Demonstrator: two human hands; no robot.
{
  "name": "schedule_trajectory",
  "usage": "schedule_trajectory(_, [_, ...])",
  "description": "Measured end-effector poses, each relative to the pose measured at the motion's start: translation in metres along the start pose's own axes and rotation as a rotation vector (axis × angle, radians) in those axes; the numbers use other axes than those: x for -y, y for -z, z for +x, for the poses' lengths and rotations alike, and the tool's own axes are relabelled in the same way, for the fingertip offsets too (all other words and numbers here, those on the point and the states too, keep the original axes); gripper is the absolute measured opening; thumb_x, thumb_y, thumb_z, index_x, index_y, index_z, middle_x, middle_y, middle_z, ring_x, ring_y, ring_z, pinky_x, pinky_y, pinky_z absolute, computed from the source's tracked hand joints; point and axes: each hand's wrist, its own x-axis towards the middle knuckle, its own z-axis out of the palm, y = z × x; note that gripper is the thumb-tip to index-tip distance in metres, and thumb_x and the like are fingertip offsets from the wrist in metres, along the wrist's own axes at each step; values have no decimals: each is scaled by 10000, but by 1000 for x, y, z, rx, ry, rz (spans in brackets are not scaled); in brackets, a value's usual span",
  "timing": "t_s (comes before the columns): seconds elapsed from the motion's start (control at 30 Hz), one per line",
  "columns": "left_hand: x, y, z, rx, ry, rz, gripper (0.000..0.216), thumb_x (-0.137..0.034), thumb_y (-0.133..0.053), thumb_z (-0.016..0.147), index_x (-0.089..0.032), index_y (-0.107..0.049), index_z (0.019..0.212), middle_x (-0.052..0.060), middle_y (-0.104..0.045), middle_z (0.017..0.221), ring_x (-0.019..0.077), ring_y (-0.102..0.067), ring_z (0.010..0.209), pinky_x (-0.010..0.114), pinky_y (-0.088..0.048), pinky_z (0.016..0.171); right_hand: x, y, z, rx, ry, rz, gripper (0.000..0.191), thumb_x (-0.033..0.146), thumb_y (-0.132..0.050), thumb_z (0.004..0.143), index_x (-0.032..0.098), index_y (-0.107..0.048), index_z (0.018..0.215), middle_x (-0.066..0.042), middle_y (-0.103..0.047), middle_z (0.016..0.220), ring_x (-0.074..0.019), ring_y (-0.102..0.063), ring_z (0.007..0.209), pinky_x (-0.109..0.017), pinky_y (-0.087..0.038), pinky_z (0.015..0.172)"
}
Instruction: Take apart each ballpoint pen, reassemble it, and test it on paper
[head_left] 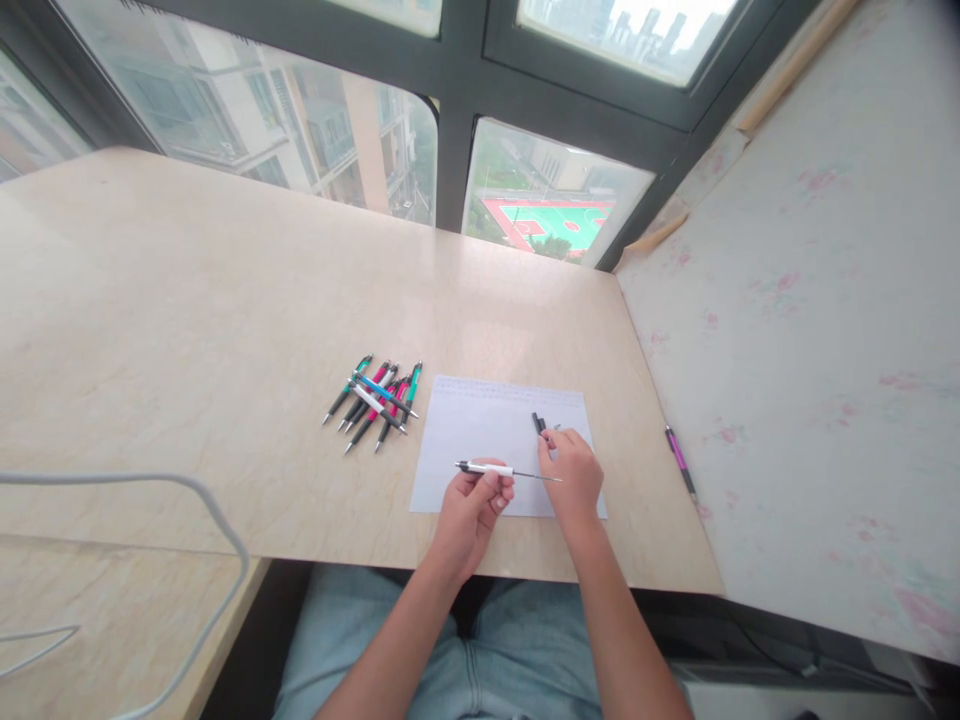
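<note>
My left hand (472, 505) is closed around a white ballpoint pen barrel (487, 468), held level above the paper. From the barrel's right end a thin ink refill (534, 476) sticks out toward my other hand. My right hand (574, 472) has its fingertips pinched at a small dark pen part (538, 424) near the sheet's right side; whether it is gripped or only touched is hard to see. A sheet of white paper (457, 440) with faint handwriting along its top lies under both hands.
Left of the paper lies a loose pile of several click pens (375, 405) in green, pink, blue, white and black. A purple pen (680, 460) rests by the right wall. A grey cable (172, 478) loops over the stone-look tabletop (187, 330) at left.
</note>
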Motion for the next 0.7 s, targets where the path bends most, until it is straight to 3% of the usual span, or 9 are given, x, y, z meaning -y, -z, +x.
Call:
schedule_trajectory(0.3, [0, 0, 0, 3, 3, -1, 212, -245, -783, 750, -117, -703, 898, 43, -668, 736, 87, -593, 652, 187, -469, 630, 7, 2, 1, 64, -45, -46, 166, 275, -566, 896, 212, -720, 888, -39, -679, 848, -159, -583, 740, -263, -266, 549])
schedule_trajectory(0.47, [-1, -1, 0, 10, -3, -1, 217, -249, -784, 751, -119, -705, 905, 40, -670, 736, 84, -597, 653, 184, -469, 635, 9, 3, 1, 56, -43, -16, 160, 252, -560, 885, 213, -715, 874, -47, -688, 880, -171, -600, 754, -260, -307, 562])
schedule_trajectory(0.6, [-1, -1, 0, 5, -6, -2, 213, -250, -782, 754, -120, -707, 904, 40, -670, 733, 83, -598, 649, 183, -468, 629, 3, 13, -4, 12, -44, 160, 169, 279, -556, 882, 201, -706, 897, -55, -708, 878, -185, -617, 746, -285, -406, 647])
schedule_trajectory(0.7, [0, -1, 1, -9, -9, 0, 218, -257, -787, 748, -121, -708, 899, 39, -668, 727, 81, -593, 644, 179, -466, 620, -8, 28, -12, 33, -159, 406, 187, 333, -572, 876, 191, -692, 892, -46, -713, 794, -182, -633, 687, -305, -465, 670])
